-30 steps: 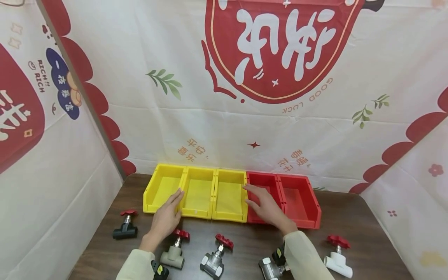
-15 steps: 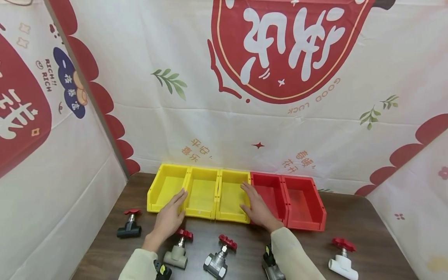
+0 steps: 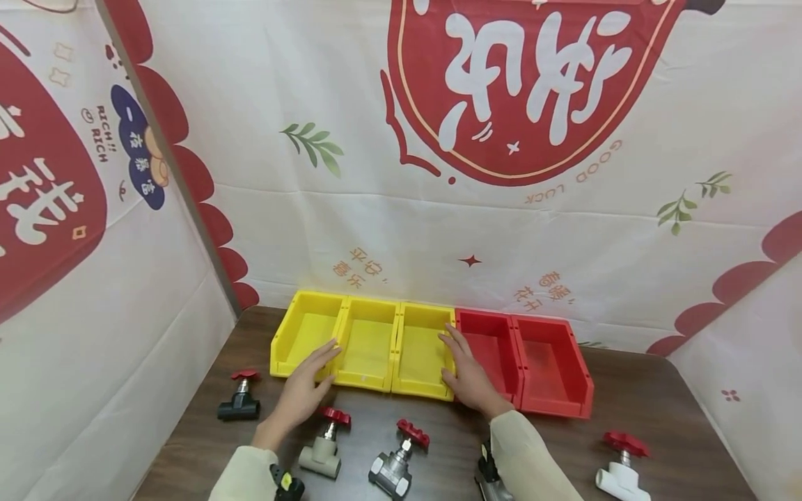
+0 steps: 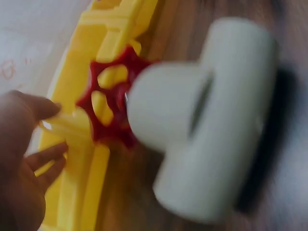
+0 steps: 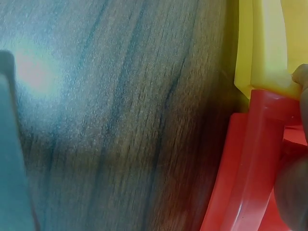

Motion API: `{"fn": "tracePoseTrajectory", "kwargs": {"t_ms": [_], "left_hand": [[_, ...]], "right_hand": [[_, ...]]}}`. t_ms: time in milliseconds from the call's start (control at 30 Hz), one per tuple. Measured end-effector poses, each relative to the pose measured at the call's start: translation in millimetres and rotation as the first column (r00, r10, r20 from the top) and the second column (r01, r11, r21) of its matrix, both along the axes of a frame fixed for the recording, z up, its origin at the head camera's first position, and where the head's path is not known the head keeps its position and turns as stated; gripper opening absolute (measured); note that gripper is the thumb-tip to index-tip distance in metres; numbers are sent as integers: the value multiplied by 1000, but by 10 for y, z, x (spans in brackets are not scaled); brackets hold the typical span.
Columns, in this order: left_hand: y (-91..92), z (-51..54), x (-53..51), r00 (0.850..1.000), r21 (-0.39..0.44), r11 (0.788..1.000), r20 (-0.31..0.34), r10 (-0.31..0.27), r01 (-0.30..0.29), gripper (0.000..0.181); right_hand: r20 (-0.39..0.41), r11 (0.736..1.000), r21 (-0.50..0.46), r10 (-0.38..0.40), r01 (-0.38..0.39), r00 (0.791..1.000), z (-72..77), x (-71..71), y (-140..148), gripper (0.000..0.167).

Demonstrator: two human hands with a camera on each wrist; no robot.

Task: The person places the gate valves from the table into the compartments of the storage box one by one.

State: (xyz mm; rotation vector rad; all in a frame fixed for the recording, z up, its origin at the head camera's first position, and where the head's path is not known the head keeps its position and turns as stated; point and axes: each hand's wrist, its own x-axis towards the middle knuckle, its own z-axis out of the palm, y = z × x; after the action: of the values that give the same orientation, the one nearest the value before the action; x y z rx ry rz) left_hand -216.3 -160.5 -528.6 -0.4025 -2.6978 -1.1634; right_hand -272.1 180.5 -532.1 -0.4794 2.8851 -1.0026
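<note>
My left hand [image 3: 307,386] rests at the wall between the first and second yellow bins [image 3: 370,341], fingers extended and thumb apart. In the left wrist view its fingers [image 4: 45,159] lie beside that yellow divider, and a grey-beige valve [image 4: 211,110] with a red handwheel looms close. My right hand [image 3: 471,379] touches the border of the third yellow bin [image 3: 422,351] and the nearer red bin [image 3: 485,341], fingers loosely extended over the yellow side. The right wrist view shows only part of the hand at the right edge, by the yellow and red front corners [image 5: 269,103].
In front of the bins stand a black valve [image 3: 240,400], a beige valve [image 3: 322,445], a metal valve [image 3: 395,463] and a white valve [image 3: 623,470]. Another metal valve [image 3: 491,483] is partly hidden by the right sleeve. A printed cloth [image 3: 313,229] hangs behind the bins.
The right hand has shifted slightly left over the third yellow bin's edge, its sleeve covering more of the metal valve. The left thumb has spread from the fingers. The head view has turned slightly.
</note>
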Motion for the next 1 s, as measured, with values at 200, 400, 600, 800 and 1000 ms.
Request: {"fn": "tracePoseTrajectory", "kwargs": {"t_ms": [200, 400, 600, 800, 1000], "left_hand": [[-261, -60, 133, 995, 105, 994, -100, 3, 7, 48], [-386, -102, 230, 987, 120, 993, -161, 22, -2, 50], [-559, -142, 344, 983, 91, 994, -167, 77, -63, 49], [-795, -212, 427, 970, 73, 991, -206, 127, -114, 50], [-1012, -291, 520, 959, 64, 986, -228, 166, -155, 47]], "right_hand": [[23, 999, -28, -16, 16, 1000, -17, -4, -67, 77], [-22, 999, -46, -2, 1, 1000, -31, 4, -45, 80], [13, 998, -60, -25, 25, 1000, -7, 13, -35, 83], [-8, 995, -97, -20, 19, 1000, -3, 5, -20, 83], [1, 996, -85, -19, 19, 1000, -39, 8, -27, 82]]}}
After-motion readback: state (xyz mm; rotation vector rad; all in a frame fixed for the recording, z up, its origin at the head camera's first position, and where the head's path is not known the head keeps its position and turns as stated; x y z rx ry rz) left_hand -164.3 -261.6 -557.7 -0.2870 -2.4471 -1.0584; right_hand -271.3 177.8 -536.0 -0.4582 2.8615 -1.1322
